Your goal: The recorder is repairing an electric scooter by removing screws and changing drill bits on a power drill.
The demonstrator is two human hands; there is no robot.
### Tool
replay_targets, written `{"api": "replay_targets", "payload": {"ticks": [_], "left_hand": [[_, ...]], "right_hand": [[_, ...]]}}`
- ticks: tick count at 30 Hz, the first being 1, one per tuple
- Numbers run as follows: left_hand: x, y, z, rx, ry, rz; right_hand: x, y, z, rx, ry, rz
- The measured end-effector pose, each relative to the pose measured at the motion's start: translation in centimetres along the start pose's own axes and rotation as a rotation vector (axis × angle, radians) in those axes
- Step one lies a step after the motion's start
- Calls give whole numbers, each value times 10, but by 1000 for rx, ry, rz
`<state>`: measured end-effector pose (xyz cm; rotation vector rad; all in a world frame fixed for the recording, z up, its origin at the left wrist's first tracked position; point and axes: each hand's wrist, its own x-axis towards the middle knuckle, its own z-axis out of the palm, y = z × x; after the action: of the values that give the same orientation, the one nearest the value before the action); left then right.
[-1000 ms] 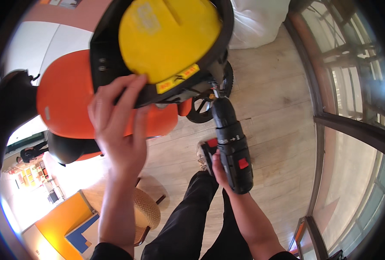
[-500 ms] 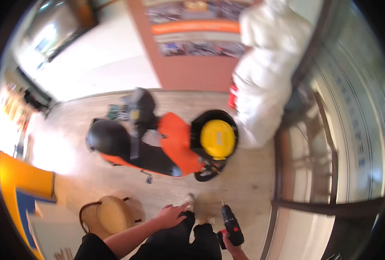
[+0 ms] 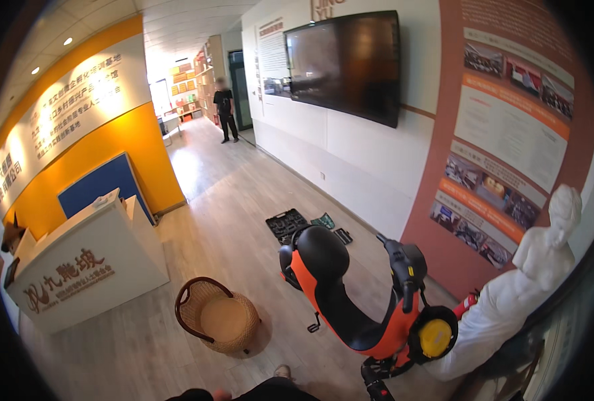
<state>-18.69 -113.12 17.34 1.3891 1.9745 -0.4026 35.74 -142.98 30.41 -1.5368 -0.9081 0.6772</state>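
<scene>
At the lower edge, a black power drill is seen near the front of the orange scooter, but the right hand is out of view, so its grip cannot be told; only a blurred sliver of the left hand is shown, its grip equally unclear. The open tool case is laid on the floor near the saddle, presumably for easy reach. The scooter is stood upright, its black front ring filled by a yellow disc.

The scooter at right looks like smooth, softly shining plastic, the near drill dark plastic. The left chair is rough wicker, the far screen glossy, the statue smooth, the floor wood-grained with a faint sheen.
</scene>
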Motion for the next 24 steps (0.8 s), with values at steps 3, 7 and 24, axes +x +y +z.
{"api": "replay_targets", "payload": {"ticks": [3, 7, 24], "left_hand": [[13, -11, -13, -291, -54, 108], [16, -25, -4, -621, -239, 209], [203, 27, -168, -624, -336, 57]], "right_hand": [[40, -10, 32, 173, -186, 314], [115, -50, 106, 104, -365, 351], [278, -121, 324, 651, -146, 562]]}}
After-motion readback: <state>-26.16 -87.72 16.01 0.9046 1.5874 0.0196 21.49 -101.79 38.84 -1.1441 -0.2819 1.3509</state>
